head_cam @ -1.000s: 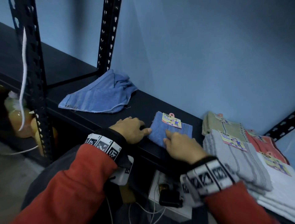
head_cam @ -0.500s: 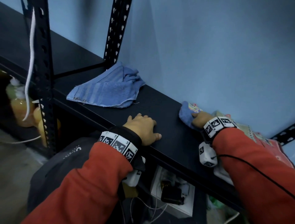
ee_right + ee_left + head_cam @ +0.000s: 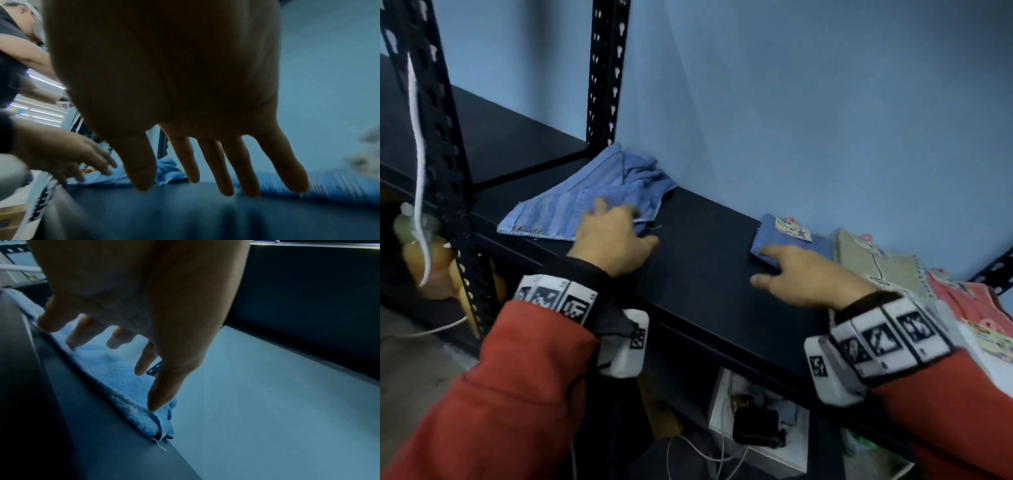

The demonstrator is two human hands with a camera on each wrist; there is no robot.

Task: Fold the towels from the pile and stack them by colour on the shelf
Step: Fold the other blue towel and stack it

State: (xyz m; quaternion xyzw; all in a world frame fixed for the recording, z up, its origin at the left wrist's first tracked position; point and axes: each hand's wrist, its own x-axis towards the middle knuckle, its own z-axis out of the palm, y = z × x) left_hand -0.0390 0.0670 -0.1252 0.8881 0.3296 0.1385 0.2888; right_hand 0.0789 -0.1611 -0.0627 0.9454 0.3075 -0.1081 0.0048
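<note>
On the black shelf [image 3: 702,274], the left hand [image 3: 613,240] lies with spread fingers on the crumpled blue towel [image 3: 571,205]. The right hand [image 3: 804,281], fingers straight and holding nothing, touches the folded blue towel [image 3: 784,240] just beside the folded stacks.

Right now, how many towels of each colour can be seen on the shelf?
Blue: 2, an unfolded blue towel and a folded blue towel.
Beige: 1, a folded beige towel.
Red: 1, a folded red towel.
Total: 4 visible; the right edge is cut off.

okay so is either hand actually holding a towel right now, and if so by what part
Neither. The left hand is open, fingertips on the near edge of the unfolded blue towel; the right hand is open beside the folded blue towel.
</note>
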